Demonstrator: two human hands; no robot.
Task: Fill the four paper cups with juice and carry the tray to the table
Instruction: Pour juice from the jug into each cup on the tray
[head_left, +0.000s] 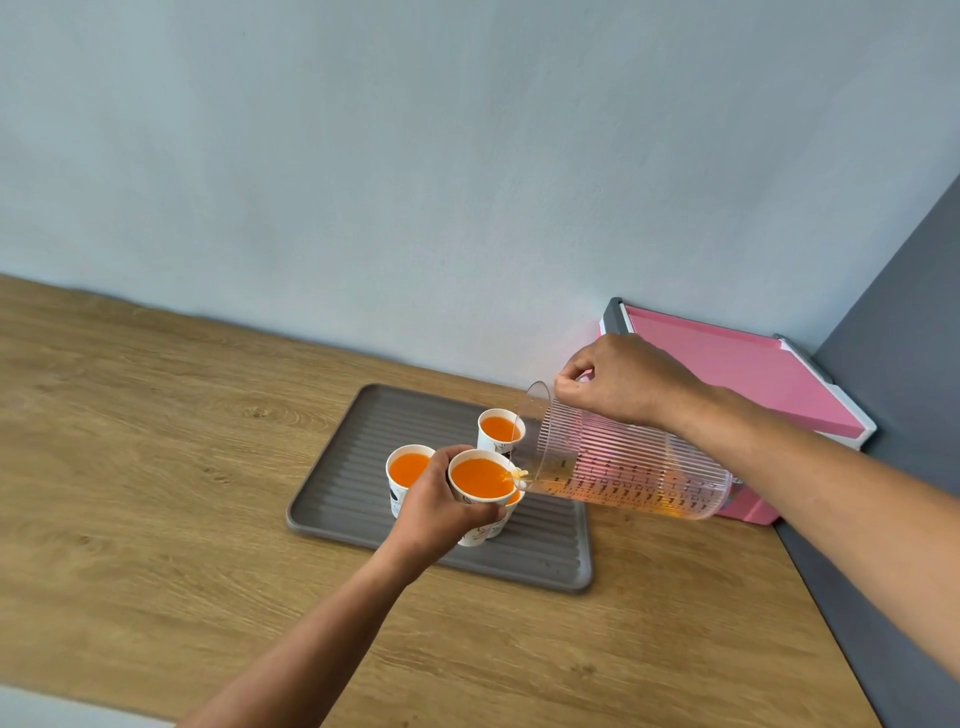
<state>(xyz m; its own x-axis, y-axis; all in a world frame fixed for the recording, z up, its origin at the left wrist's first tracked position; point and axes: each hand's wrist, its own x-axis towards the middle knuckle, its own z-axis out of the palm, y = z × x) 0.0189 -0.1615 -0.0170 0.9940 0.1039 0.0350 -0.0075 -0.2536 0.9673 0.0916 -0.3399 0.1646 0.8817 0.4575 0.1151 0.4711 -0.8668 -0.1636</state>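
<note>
Brightness: bright, soft and even; the pale blue wall (467, 156) is evenly lit.
Shadows: faint and soft-edged, along the near rim of the grey ribbed tray (337, 467) on the wooden counter (156, 441).
Glare: small highlights on the clear ribbed plastic jug (634, 467); a pink tint shows through it.
Focus: centre sharp; the white paper cup (480, 483) is crisp.
Distortion: the wide angle bends the counter's back edge; corners slightly soft.

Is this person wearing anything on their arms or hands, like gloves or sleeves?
No. The left hand and right hand are bare, with no gloves. The left forearm and right forearm are uncovered as far as the view reaches: no sleeves, and no watch or bracelet shows at either wrist.
</note>
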